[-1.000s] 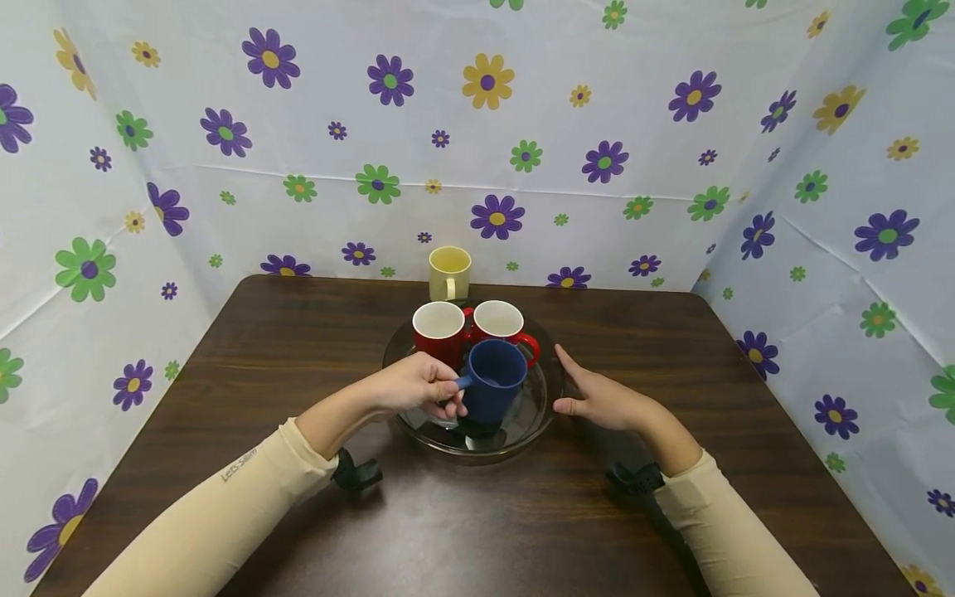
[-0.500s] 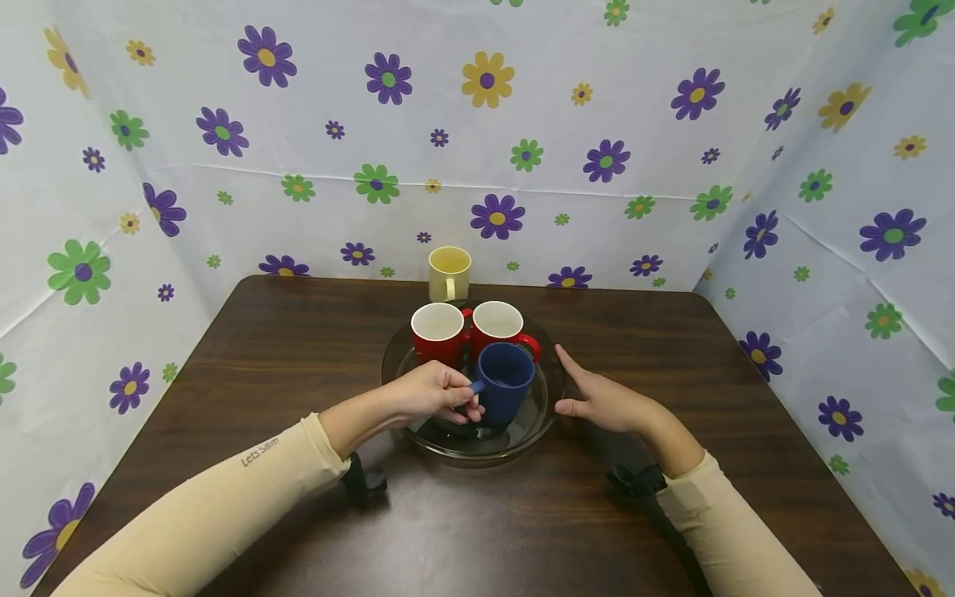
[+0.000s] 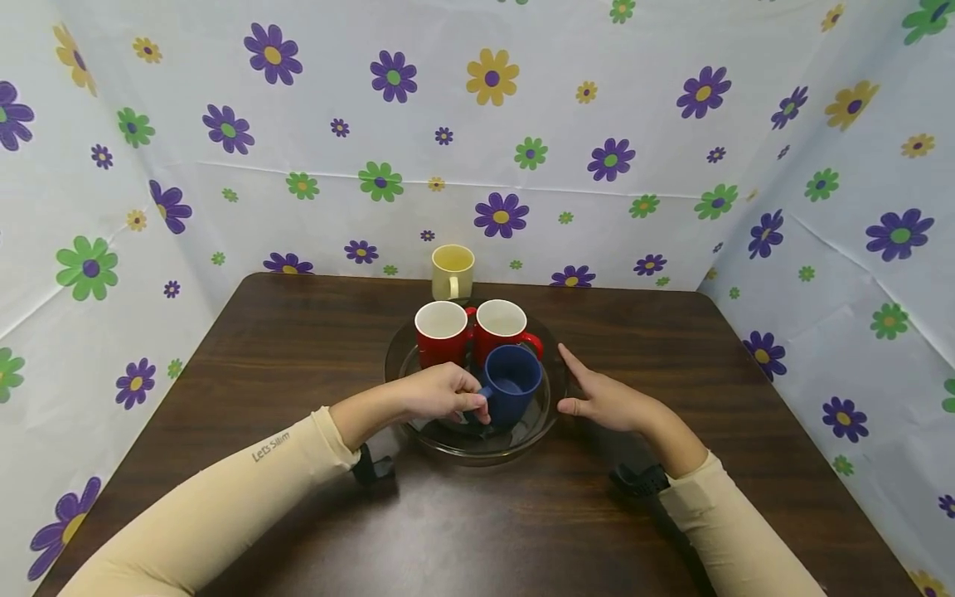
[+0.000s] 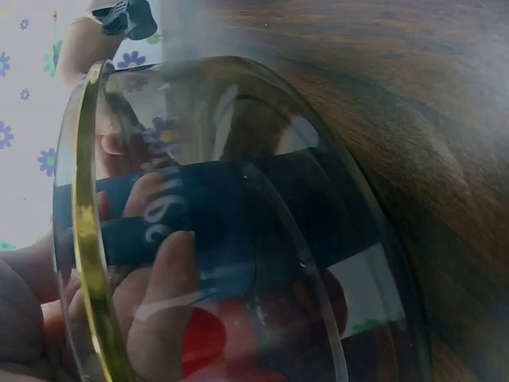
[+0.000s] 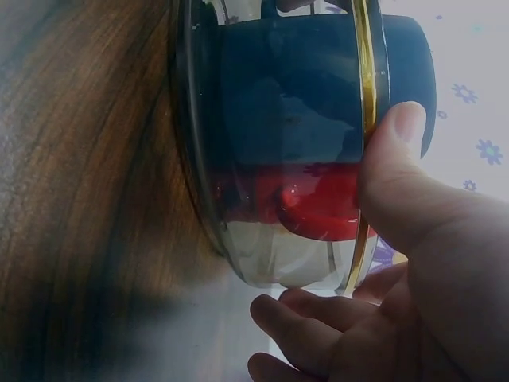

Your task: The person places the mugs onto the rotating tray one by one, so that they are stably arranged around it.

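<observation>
Dark table [image 3: 477, 522]: glass bowl [image 3: 477, 455] stood toward its far edge, blue mug [image 3: 515, 405] in the bowl's near half. Left hand [image 3: 448, 391] pinched the mug's handle [image 3: 487, 391] — likely for control; right hand [image 3: 618, 403], thumb and fingers apart, lay at the rim [image 5: 367, 72] — presumably for steadiness.

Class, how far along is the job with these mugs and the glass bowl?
Done, it seems: two red mugs stand inside the glass bowl. In hand: the left hand grips the blue mug by its handle, within the bowl, while the right hand touches the bowl. Remaining, perhaps: letting go of the blue mug, then the yellow mug, which stands behind the bowl.
</observation>
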`<state>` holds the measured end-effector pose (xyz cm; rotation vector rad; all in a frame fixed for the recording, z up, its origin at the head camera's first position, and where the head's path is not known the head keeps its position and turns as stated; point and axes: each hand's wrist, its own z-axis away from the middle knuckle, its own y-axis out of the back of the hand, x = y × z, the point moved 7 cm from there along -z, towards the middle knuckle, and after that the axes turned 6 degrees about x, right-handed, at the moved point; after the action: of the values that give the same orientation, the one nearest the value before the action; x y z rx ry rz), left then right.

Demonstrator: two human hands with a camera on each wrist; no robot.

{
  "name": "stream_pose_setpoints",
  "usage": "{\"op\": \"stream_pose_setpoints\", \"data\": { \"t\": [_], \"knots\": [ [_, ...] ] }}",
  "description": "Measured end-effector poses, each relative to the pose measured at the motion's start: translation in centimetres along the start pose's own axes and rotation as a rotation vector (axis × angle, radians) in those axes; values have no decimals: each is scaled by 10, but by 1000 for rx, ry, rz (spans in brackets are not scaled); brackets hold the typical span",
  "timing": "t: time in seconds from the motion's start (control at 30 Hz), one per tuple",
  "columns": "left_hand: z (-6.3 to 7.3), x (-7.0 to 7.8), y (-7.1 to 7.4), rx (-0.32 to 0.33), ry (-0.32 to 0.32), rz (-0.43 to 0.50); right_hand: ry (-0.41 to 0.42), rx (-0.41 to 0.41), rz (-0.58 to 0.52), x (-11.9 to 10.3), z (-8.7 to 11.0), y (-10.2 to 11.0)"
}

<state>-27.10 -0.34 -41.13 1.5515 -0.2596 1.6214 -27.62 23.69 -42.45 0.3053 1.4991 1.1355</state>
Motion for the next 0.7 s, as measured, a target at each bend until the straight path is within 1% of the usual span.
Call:
{"op": "stream_pose_setpoints", "data": {
  "t": [0.17, 0.33, 0.7],
  "knots": [
    [2, -1, -2, 15, 0, -22, 6, 8, -6, -2, 1, -2],
    [3, 4, -2, 33, 11, -24, -4, 20, -5, -2, 2, -1],
    [-1, 5, -2, 83, 20, -8, 4, 28, -3, -5, 4, -3]
  ]
}}
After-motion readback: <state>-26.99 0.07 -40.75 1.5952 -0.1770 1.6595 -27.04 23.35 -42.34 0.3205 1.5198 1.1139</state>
